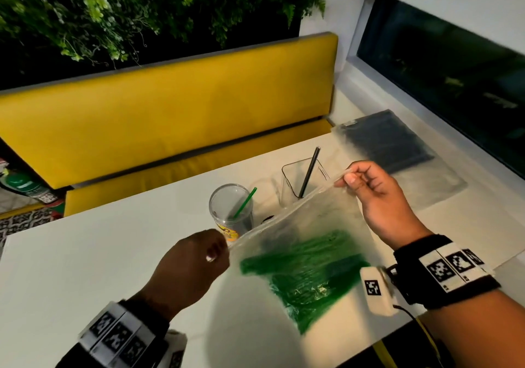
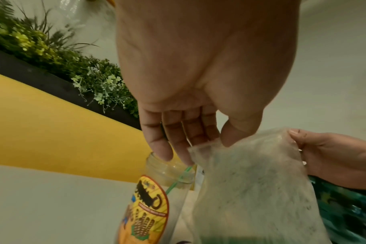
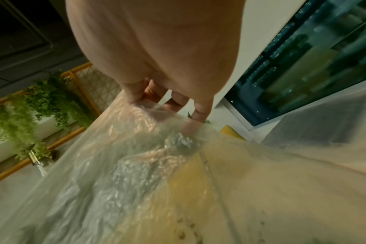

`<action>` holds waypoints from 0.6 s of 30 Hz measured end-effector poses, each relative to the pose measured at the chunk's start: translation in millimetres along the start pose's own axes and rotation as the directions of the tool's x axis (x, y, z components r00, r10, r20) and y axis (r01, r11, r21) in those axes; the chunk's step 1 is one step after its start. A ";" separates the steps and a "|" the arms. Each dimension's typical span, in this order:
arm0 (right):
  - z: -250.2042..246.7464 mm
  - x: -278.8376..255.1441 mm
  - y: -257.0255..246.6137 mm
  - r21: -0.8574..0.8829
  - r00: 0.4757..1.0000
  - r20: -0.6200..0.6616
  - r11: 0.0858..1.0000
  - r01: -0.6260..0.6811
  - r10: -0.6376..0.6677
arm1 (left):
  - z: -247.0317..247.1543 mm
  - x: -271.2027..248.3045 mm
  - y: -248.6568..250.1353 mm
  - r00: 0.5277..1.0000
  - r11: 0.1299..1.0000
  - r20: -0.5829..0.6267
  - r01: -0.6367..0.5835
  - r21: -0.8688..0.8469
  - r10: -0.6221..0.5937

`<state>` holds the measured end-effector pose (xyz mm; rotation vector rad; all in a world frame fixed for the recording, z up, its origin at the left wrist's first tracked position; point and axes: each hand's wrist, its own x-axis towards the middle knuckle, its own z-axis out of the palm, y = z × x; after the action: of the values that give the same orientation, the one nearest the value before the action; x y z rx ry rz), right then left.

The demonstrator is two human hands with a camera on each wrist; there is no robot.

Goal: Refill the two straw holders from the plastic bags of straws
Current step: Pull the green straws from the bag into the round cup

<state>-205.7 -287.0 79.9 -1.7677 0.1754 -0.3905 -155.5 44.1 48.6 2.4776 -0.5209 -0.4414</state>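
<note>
Clearly the person means to get this bag open, and everything is arranged for that. Farthest left, the left hand (image 1: 196, 259) pinches the near corner of the clear plastic bag (image 1: 306, 225) between thumb and fingertips; the left wrist view shows the thumb pressed on the bag's top edge with the fingers behind it. The bag hangs stretched between both hands above the white bench (image 1: 85, 268), its mouth edge pulled taut, probably so the seal can be parted. A bundle of green straws (image 1: 306, 274) sags in its lower part, low and out of the way of the opening.

Just beyond the left hand stands the round clear holder (image 1: 231, 208), upright, with a single green straw (image 1: 245, 202) leaning on its rim. It carries a yellow and orange sticker (image 2: 148, 213) with a dark emblem; the lettering on it is too blurred to read. Next to its right stands the square clear holder (image 1: 305, 179), holding one black straw (image 1: 309, 171). Both sit close behind the bag, handy for filling, and both are nearly bare, so the refill has hardly begun.

Further right, the right hand (image 1: 375, 194) pinches the far corner of the bag, fingers curled. Behind it, a second bag of dark straws (image 1: 395, 143) lies flat on the bench, waiting its turn. The wristbands show only square coded markers, no words.
</note>
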 end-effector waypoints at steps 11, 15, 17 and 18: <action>28.8 -8.2 -8.0 -0.009 0.984 0.172 0.999 -0.046 0.047 | 20.9 39.8 57.1 0.938 0.946 0.313 -0.041 -0.323 0.147; 40.6 -33.8 -14.6 -0.133 0.969 -0.211 0.979 -0.158 0.127 | 38.1 39.6 64.5 0.978 0.852 0.193 0.030 -0.523 0.084; 54.6 -49.6 -18.0 -0.194 0.913 0.058 0.901 -0.388 0.405 | 46.4 35.6 72.0 0.991 0.841 0.113 0.005 -0.540 0.067; 60.8 -53.8 -15.6 -0.180 0.849 0.164 0.861 -0.475 0.503 | 50.8 33.8 75.3 0.990 0.822 0.116 0.000 -0.570 0.081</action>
<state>-235.7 -210.2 74.7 -1.8037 0.5037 0.1826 -167.3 -52.1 46.2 1.8616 -0.4164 -0.6470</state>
